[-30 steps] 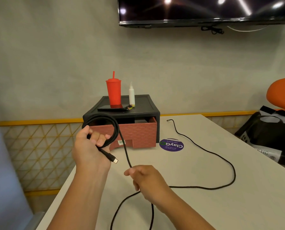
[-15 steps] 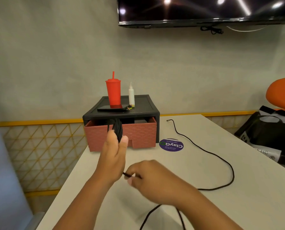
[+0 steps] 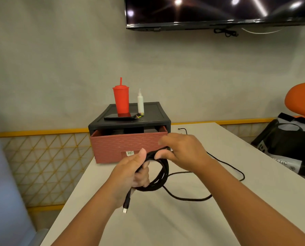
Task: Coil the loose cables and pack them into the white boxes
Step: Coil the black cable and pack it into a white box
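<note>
The left hand [image 3: 132,173] is clamped round the 9 o'clock side of a coil of black cable [image 3: 163,174] held just above the white bench [image 3: 219,219], and the USB-C plug [image 3: 124,210] hangs out below the fist toward 6 o'clock. At 12 o'clock from this hand stands a black drawer unit [image 3: 130,121] with its brick-red drawer [image 3: 123,148] slightly pulled out, and a red tumbler [image 3: 121,102] and a white bottle [image 3: 140,103] on top. The right hand [image 3: 182,151] pinches the coil's top near 1 o'clock. The loose tail [image 3: 192,198] leaves the coil at 5 o'clock and loops over the bench toward its far edge
</note>
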